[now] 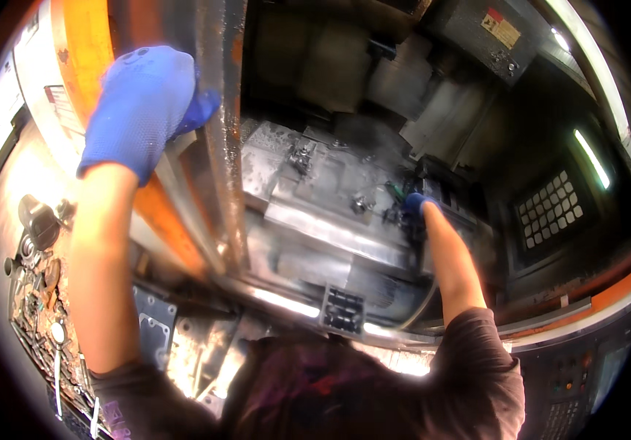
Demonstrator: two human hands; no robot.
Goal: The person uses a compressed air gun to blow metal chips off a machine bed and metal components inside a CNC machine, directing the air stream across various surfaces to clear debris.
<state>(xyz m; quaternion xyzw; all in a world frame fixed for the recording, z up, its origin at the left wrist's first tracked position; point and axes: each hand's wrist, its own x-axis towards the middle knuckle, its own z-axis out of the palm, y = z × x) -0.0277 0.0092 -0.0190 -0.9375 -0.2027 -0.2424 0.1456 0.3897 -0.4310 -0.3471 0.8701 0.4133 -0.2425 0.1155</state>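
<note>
Dark metal forms the machine enclosure point(315, 66), the largest assembly in view, with its front open toward the person. Orange paint marks the door point(85, 59) on the left side of that opening; a worn steel post point(232, 161) stands next to it. Inside, the grey bed point(337, 232) carries wet-looking flat surfaces and several dark fittings.

Left hand point(143, 99), in a blue knit glove: raised at the door, beside the steel post. Its fingers appear bent, with the thumb side toward the post; a firm grip cannot be confirmed. Right hand point(417, 204), also in blue: extended into the enclosure at the right part of the bed. Its fingers are too small and dark to tell whether they are closed on anything.

Below the opening rests a black compartmented tray point(342, 310). The dark fitting point(394, 215) nearest the right hand sits on the bed, just to its left; a small green item point(395, 192) lies close by.

Status, by judgement: access is established and the right hand is at the working area. Handling at the fittings appears unfinished; completed operations cannot be identified.
</note>
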